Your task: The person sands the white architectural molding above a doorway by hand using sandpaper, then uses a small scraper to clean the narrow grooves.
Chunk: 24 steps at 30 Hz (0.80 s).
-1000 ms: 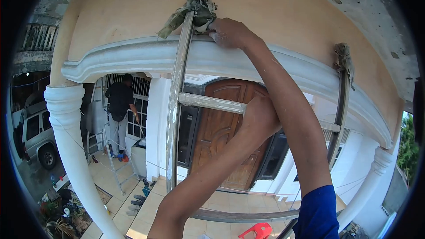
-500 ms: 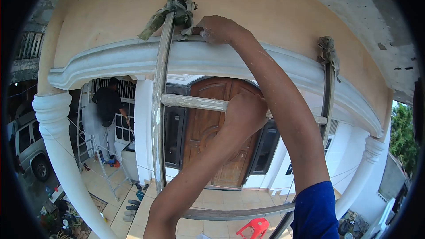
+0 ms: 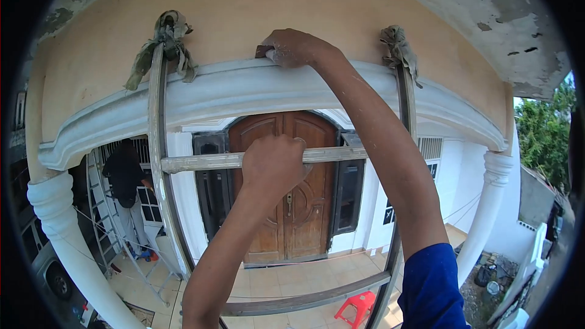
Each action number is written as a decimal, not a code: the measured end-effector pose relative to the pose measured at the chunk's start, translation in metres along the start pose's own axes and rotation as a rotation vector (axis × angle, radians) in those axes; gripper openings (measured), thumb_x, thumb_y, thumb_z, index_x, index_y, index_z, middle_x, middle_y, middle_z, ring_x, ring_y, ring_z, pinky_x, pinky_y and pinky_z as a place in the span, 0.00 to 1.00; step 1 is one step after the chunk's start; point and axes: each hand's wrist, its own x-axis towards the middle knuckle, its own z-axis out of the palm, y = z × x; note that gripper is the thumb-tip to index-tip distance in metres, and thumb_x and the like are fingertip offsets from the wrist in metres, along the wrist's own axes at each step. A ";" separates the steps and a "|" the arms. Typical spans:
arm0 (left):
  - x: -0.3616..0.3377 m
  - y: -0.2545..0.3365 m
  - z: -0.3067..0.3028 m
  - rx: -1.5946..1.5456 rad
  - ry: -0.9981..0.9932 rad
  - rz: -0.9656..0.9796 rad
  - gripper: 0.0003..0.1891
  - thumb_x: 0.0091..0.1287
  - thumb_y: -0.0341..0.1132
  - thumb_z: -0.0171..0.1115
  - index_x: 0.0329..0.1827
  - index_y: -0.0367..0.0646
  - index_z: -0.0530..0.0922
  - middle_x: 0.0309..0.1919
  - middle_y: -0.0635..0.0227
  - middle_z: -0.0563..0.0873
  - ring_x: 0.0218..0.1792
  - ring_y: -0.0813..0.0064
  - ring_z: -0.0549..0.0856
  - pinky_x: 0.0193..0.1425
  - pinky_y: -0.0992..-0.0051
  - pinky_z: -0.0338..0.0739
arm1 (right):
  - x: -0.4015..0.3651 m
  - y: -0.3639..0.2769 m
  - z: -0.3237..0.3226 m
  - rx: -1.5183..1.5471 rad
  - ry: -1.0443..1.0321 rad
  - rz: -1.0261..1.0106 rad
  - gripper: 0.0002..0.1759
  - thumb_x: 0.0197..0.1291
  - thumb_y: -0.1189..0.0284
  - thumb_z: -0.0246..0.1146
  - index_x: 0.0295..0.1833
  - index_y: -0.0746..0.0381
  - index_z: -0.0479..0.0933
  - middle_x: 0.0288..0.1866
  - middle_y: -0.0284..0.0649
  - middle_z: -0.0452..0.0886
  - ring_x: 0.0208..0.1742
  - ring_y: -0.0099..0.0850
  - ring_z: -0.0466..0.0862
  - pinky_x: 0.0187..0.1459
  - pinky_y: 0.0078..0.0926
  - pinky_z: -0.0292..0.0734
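My right hand (image 3: 294, 46) presses a small dark block (image 3: 262, 52) against the top edge of the smooth, curved white moulding (image 3: 201, 94). My left hand (image 3: 273, 163) is clenched round the paint-streaked wooden ladder rung (image 3: 195, 162) (rails topped with knotted rags (image 3: 164, 39)).

You wear a blue sleeve (image 3: 434, 286) on your right upper arm. It is short and plain, and its edge stops above the elbow. Below it your right arm (image 3: 372, 128) is bare, with small white specks and thin streaks of dust on it. Your right hand (image 3: 295, 47) has white powder on its fingers. Your left arm (image 3: 225, 250) and left hand (image 3: 272, 164) are bare.
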 end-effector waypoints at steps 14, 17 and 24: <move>0.003 0.011 -0.005 0.087 -0.018 -0.042 0.13 0.50 0.44 0.73 0.29 0.43 0.86 0.24 0.58 0.87 0.28 0.60 0.88 0.33 0.65 0.84 | -0.063 0.135 -0.023 0.081 -0.049 0.014 0.17 0.63 0.73 0.55 0.56 0.58 0.79 0.56 0.43 0.82 0.57 0.40 0.80 0.61 0.36 0.72; 0.004 0.016 -0.007 0.120 -0.051 -0.098 0.15 0.49 0.47 0.73 0.31 0.44 0.86 0.24 0.58 0.86 0.28 0.59 0.87 0.34 0.64 0.83 | -0.060 0.142 -0.013 0.051 0.030 0.017 0.19 0.59 0.74 0.54 0.55 0.57 0.81 0.53 0.44 0.84 0.55 0.39 0.82 0.58 0.34 0.74; 0.006 0.016 -0.002 0.133 -0.043 -0.121 0.18 0.48 0.51 0.73 0.32 0.45 0.87 0.24 0.57 0.86 0.29 0.59 0.87 0.36 0.62 0.82 | -0.069 0.145 -0.023 0.127 -0.004 0.092 0.18 0.60 0.75 0.55 0.55 0.60 0.79 0.55 0.45 0.82 0.57 0.40 0.80 0.60 0.35 0.73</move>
